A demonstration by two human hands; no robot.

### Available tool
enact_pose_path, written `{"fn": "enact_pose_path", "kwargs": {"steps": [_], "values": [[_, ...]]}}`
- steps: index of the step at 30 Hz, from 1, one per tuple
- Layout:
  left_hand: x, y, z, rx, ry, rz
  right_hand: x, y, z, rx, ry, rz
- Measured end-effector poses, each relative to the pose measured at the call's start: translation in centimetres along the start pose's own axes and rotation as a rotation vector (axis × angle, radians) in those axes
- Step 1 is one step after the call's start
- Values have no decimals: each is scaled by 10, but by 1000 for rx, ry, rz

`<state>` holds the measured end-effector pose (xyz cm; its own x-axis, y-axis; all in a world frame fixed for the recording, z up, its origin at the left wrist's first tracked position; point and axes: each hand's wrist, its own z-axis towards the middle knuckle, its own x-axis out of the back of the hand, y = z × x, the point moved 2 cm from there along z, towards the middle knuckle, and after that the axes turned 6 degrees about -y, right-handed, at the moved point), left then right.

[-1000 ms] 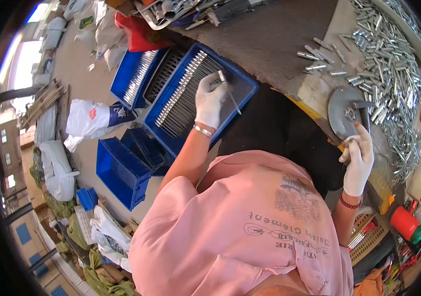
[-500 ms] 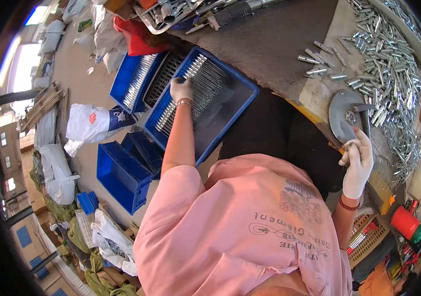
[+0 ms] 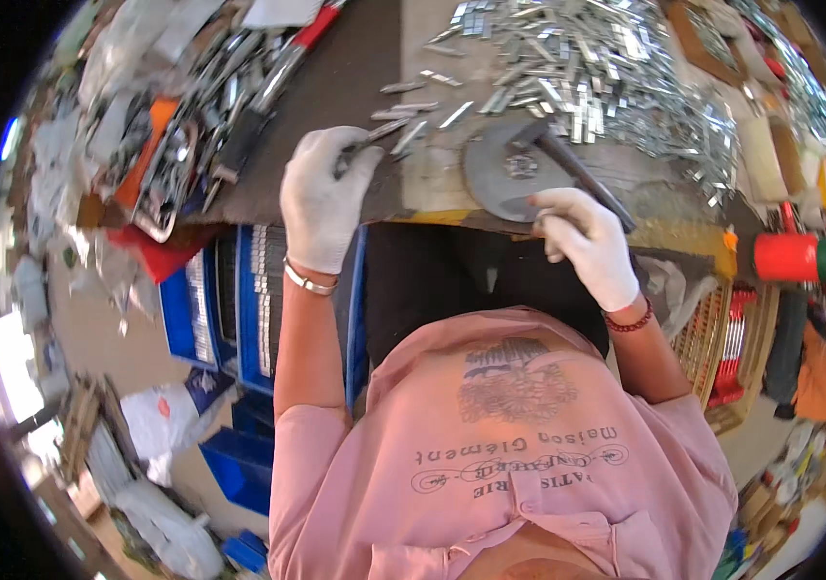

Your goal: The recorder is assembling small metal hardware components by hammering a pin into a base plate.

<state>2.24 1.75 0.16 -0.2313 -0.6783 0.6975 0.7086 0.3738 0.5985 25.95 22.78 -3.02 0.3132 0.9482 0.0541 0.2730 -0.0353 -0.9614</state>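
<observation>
My left hand (image 3: 318,198), in a white glove, is over the near edge of the workbench. Its thumb and fingers pinch a small slim metal piece (image 3: 386,130), beside several loose shiny pieces (image 3: 418,108). My right hand (image 3: 582,242), gloved too, hovers at the bench edge with its index finger stretched out and the others loosely curled. I see nothing in it. Close to its fingertips lies a round grey metal disc (image 3: 490,174). A hammer (image 3: 582,176) rests across the disc, its handle pointing toward me.
A large heap of shiny metal pieces (image 3: 587,68) covers the far right of the bench (image 3: 365,72). Tools clutter its left end. Blue trays (image 3: 247,319) with rows of metal parts stand below on my left. A red bottle (image 3: 785,257) is at the right.
My left hand has gone from the parts in the blue tray up to the bench and pinches a metal piece. The whole view has turned toward the bench. My right hand stays near the disc.
</observation>
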Motion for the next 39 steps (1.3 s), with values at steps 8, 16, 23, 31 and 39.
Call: {"fn": "enact_pose_path", "kwargs": {"steps": [8,16,23,31,39], "values": [[-48,0,19,86,-248,235,50,-16,-30,441,333,-692],[-53,67,7,-96,-366,-77,202,18,-27,176,882,-1532],[-71,70,-2,-211,-472,-22,207,15,-2,299,649,-1671],[-82,60,-11,-190,-366,-224,67,-21,4,667,318,-1192],[-79,55,-15,-220,-330,-185,16,-2,27,525,153,-1141]]}}
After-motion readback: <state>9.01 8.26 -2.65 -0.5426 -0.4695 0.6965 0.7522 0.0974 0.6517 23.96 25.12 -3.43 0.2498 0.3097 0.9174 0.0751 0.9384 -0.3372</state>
